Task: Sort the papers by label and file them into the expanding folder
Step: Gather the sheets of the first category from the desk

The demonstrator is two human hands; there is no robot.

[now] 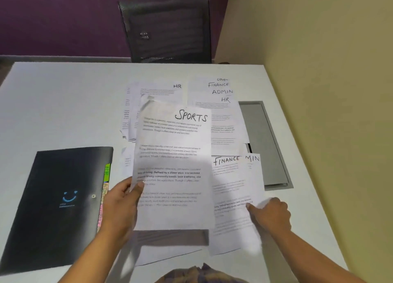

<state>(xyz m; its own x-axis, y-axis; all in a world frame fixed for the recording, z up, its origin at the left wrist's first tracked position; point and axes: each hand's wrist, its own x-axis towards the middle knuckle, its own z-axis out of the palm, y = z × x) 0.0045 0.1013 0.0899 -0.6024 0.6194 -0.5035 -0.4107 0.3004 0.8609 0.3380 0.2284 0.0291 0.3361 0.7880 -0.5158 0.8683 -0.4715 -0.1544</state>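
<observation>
Head view: left hand (121, 199) pinches SPORTS sheet (173, 155).

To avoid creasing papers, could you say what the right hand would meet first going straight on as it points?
Probably the SPORTS sheet: the right hand, touching the FINANCE sheet, points left toward it, though it may pass underneath.
</observation>
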